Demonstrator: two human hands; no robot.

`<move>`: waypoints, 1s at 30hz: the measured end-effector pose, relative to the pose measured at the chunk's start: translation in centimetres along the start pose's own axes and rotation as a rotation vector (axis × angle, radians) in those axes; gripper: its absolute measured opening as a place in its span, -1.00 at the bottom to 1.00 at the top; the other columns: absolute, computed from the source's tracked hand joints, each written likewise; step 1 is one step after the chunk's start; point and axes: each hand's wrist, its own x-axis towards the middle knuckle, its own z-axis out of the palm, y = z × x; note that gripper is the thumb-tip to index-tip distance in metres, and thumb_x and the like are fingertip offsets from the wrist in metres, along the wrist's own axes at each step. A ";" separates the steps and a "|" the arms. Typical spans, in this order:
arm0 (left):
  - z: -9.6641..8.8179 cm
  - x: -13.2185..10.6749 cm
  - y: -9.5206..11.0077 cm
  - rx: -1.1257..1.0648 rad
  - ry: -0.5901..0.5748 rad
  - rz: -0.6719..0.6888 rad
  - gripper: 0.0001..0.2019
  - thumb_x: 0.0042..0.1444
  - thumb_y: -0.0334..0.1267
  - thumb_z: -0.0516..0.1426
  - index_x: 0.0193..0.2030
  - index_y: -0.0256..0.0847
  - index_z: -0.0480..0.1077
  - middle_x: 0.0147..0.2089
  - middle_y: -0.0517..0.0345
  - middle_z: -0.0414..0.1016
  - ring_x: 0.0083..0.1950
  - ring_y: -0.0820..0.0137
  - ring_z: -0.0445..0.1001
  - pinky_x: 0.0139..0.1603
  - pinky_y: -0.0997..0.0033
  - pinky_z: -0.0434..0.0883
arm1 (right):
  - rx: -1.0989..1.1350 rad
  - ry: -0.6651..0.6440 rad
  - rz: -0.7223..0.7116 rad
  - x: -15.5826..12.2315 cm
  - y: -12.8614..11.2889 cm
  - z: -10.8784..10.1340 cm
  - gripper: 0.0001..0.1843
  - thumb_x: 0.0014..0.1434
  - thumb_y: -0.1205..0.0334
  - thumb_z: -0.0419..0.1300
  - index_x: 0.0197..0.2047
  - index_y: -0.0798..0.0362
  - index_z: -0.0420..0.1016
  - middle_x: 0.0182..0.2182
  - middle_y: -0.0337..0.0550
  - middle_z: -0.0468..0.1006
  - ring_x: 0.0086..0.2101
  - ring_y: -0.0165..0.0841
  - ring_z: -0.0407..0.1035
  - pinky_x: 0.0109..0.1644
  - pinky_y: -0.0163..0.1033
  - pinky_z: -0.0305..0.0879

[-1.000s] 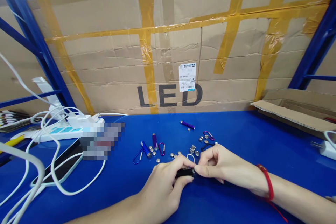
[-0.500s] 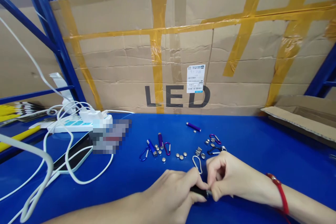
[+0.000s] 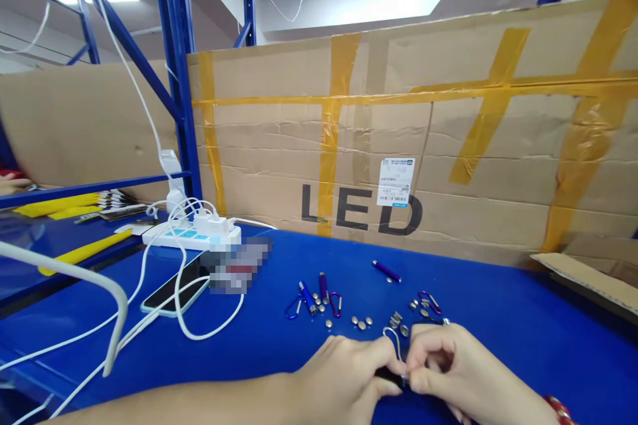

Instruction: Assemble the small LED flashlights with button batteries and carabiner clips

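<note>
My left hand point(image 3: 351, 368) is closed around a small black flashlight point(image 3: 391, 378), mostly hidden by the fingers. A silver carabiner point(image 3: 393, 333) sticks up beside that hand. The right hand point(image 3: 441, 368) pinches at the flashlight's end; whatever its fingertips hold is too small and covered to make out. Beyond my hands lie loose button cells point(image 3: 361, 325), several of them in a small stack point(image 3: 396, 319). A blue flashlight point(image 3: 308, 298) with a blue carabiner point(image 3: 294, 309) and a purple flashlight point(image 3: 323, 287) with a purple carabiner point(image 3: 336, 305) lie to the left.
Another purple flashlight point(image 3: 387, 271) lies farther back; another carabiner point(image 3: 430, 302) is near my right hand. White cables, a power strip point(image 3: 232, 238) and a phone point(image 3: 177, 292) occupy the left side. A cardboard wall point(image 3: 269, 159) closes the back, and an open carton point(image 3: 588, 282) stands right.
My view has tilted up and turned left, so the scene sits lower and farther right. Both hands stay together at the black flashlight.
</note>
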 end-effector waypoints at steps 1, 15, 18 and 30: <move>0.1 0.0 0.0 0.001 0.034 -0.007 -0.88 0.11 -0.45 0.07 -0.21 -0.21 0.31 -0.21 0.09 0.57 -0.27 0.32 0.57 -0.29 0.54 0.41 | -0.008 0.012 -0.011 0.0 0.1 0.1 -0.69 -0.14 0.11 0.31 -0.60 0.14 0.32 -0.62 -0.38 0.27 -0.80 -0.68 0.06 -0.77 -0.52 -0.03; 0.4 0.6 -0.5 -0.111 0.133 -0.042 -0.86 0.05 -0.52 0.03 -0.34 -0.21 0.29 -0.24 0.04 0.58 -0.26 0.33 0.56 -0.28 0.54 0.39 | 0.256 -0.079 0.148 0.0 -0.3 0.5 -0.44 -0.24 -0.25 0.28 -0.67 0.10 0.22 -0.90 -0.49 0.07 -0.84 -0.67 -0.16 -0.78 -0.49 -0.26; 0.3 0.7 -0.1 -0.204 0.121 -0.098 -0.87 0.08 -0.50 0.02 -0.28 -0.21 0.29 -0.23 0.07 0.56 -0.27 0.37 0.53 -0.28 0.56 0.36 | 0.252 -0.045 0.127 -0.1 -1.0 0.2 -0.45 -0.30 -0.20 0.33 -0.65 0.11 0.23 -0.87 -0.51 0.08 -0.82 -0.68 -0.13 -0.77 -0.51 -0.20; 0.2 1.1 0.0 -0.320 0.104 -0.275 -0.72 0.23 -0.29 -0.07 0.07 -0.14 0.21 -0.27 0.17 0.50 -0.22 0.36 0.46 -0.13 0.44 0.28 | -0.083 0.230 -0.181 0.0 -0.7 -1.9 -0.62 0.17 -0.09 0.03 -0.40 0.08 0.32 -0.73 -0.37 0.26 -0.75 -0.54 0.12 -0.68 -0.45 0.05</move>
